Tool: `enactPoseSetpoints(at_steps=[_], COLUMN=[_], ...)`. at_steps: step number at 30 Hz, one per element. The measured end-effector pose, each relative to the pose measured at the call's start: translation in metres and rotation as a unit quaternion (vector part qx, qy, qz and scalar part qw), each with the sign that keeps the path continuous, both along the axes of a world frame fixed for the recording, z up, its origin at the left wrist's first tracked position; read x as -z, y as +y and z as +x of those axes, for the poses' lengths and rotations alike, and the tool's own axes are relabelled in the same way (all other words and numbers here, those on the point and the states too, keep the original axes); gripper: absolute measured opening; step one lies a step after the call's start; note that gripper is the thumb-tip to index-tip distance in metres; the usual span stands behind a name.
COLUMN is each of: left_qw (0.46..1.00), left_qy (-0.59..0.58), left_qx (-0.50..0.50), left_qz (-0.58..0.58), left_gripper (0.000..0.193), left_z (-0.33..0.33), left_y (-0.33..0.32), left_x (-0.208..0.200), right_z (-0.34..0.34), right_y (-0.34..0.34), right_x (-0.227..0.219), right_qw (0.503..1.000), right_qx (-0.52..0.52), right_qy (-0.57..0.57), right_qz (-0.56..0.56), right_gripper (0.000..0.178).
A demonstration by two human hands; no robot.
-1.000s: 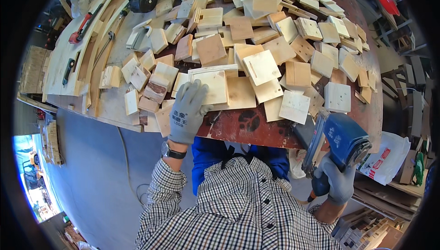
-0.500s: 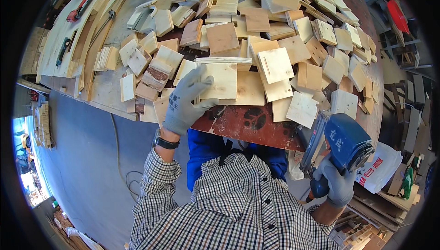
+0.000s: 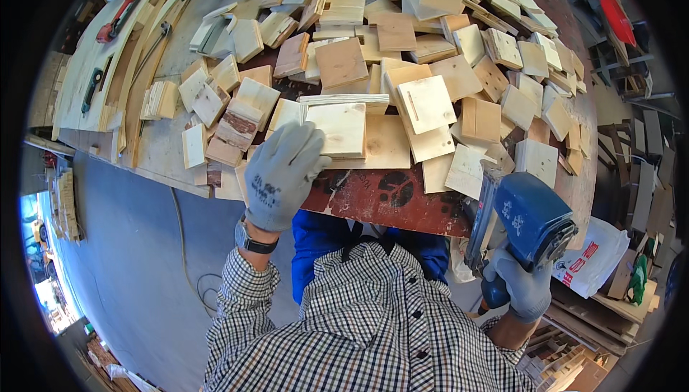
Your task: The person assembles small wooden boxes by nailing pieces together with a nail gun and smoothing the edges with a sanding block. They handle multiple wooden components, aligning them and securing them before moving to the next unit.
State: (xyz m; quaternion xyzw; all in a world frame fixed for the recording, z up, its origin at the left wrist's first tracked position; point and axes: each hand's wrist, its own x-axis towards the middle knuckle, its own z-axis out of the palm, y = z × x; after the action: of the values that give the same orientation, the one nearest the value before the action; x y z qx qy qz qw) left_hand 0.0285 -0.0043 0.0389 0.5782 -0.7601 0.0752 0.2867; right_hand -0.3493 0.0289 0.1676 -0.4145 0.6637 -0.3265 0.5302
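My left hand (image 3: 286, 169), in a grey glove, lies at the left edge of a pale square wooden board (image 3: 337, 130). Its fingers are stretched out, and whether they press on the board I cannot tell. Along the board's far side runs a thin wooden strip (image 3: 344, 99). A slightly browner board (image 3: 386, 141) lies partly beneath, to the right. Off the table's front right corner, my gloved right hand (image 3: 522, 288) is wrapped round the handle of a blue nail gun (image 3: 532, 209), whose nose and magazine point toward the table.
A big heap of loose wooden blocks (image 3: 344, 62) covers most of the red-brown table (image 3: 402, 202). Long planks with a red-handled tool (image 3: 108, 31) lie at the far left. A white plastic bag (image 3: 592, 255) rests right of the nail gun. A hose (image 3: 183, 234) trails over the floor.
My left hand has drawn back a little toward me and left, its spread thumb and fingers coming closer together. The right hand with the nail gun has barely moved.
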Motion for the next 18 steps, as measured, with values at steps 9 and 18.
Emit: enactPoseSetpoints(at_steps=[9, 18], left_qw=[0.724, 0.957], left_qy=[0.616, 0.198], left_qx=[-0.23, -0.204], left_qz=[0.208, 0.065], left_gripper=[0.034, 0.052], left_z=[-0.025, -0.027], left_y=[0.004, 0.017], left_x=[-0.018, -0.005], right_z=[-0.009, -0.018], right_y=[0.006, 0.011], right_x=[0.001, 0.006], right_qw=[1.0, 0.999], right_qx=[0.015, 0.012], right_qy=[-0.008, -0.037], right_qz=[-0.016, -0.025], right_gripper=[0.021, 0.022])
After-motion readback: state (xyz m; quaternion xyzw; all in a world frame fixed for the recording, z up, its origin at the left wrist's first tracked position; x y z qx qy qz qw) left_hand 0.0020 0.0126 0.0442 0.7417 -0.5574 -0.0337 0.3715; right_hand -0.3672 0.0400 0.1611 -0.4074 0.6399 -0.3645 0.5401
